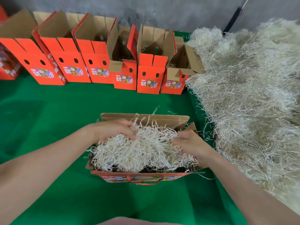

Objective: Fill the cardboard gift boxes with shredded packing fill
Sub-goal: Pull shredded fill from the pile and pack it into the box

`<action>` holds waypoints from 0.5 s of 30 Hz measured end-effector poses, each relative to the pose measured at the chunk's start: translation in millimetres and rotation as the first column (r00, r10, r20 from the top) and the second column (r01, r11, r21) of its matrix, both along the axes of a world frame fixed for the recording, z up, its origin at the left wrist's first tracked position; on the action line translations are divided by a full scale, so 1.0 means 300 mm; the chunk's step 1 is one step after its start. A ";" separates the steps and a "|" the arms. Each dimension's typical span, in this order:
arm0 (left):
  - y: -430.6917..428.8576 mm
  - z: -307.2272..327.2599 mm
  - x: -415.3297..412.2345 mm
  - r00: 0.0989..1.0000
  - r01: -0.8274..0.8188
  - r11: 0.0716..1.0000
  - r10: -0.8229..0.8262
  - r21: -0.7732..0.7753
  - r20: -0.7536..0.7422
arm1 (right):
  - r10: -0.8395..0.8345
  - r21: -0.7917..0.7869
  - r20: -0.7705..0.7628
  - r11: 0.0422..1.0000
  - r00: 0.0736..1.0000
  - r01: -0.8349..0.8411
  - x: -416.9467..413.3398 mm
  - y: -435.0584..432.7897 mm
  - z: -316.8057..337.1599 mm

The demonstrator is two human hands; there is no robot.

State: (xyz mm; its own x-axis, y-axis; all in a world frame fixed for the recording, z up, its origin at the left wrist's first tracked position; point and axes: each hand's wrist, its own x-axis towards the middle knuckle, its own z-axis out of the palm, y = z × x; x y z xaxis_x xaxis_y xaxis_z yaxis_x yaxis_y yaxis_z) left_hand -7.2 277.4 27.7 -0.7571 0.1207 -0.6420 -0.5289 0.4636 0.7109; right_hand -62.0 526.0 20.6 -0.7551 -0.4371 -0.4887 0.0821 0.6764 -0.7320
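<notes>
**Q:** A green tabletop (pixel 48 111) under a grey wall (pixel 162 12): what sits at the fingers?

**A:** An open red gift box (pixel 146 117), directly beneath them, heaped to its rim with pale shredded fill (pixel 146 153). The left hand (pixel 113 130) and right hand (pixel 190 142) both have fingers curled into the heap, gripping strands, one at each end of the box.

**Q:** Where does the fill come from?

**A:** A large loose pile (pixel 251 95) spreads just right of the right hand's fingers and runs far beyond them.

**Q:** How much is done?

**A:** This box looks nearly full; the fill seems to need only spreading or pressing down. Well beyond the fingertips, a row of upright red boxes (pixel 149 78) stands open. Two shorter ones seem to hold a little fill. The taller ones hide their contents, so I cannot tell. Most of the job likely remains.
</notes>
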 end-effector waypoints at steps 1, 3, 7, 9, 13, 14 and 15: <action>0.019 -0.009 -0.004 1.000 0.024 1.000 -0.024 0.001 0.012 | 0.009 -0.060 0.063 0.998 0.998 -0.005 0.009 -0.015 0.013; 0.065 -0.027 -0.010 0.993 0.101 0.995 -0.101 -0.014 0.056 | 0.100 -0.093 0.152 0.992 0.983 -0.087 0.020 -0.047 0.018; 0.044 -0.018 -0.019 0.998 0.043 0.997 -0.040 -0.058 0.040 | 0.167 0.076 0.078 0.982 0.983 -0.173 0.008 -0.026 0.028; -0.003 -0.009 -0.021 0.995 -0.102 0.994 0.102 -0.038 -0.013 | 0.112 0.125 0.017 0.986 0.994 -0.113 -0.014 0.007 0.029; 0.025 -0.019 -0.041 0.989 -0.139 0.990 0.138 -0.013 -0.061 | 0.118 -0.121 0.219 0.988 0.969 -0.093 -0.002 -0.013 0.024; 0.049 -0.022 -0.050 0.988 -0.133 0.991 0.135 0.021 -0.073 | 0.119 -0.160 0.278 0.984 0.953 -0.076 0.009 -0.038 0.021; 0.072 -0.022 -0.059 0.989 -0.113 0.992 0.117 0.050 -0.094 | 0.117 -0.166 0.309 0.984 0.944 -0.068 0.017 -0.061 0.016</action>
State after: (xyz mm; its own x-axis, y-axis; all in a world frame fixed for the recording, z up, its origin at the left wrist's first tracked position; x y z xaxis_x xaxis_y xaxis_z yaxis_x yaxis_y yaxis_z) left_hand -24.9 299.0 21.2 -0.8259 0.0561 -0.5610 -0.5047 0.3701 0.7800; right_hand -56.7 507.5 25.4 -0.5250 -0.5849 -0.6183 0.2684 0.5755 -0.7725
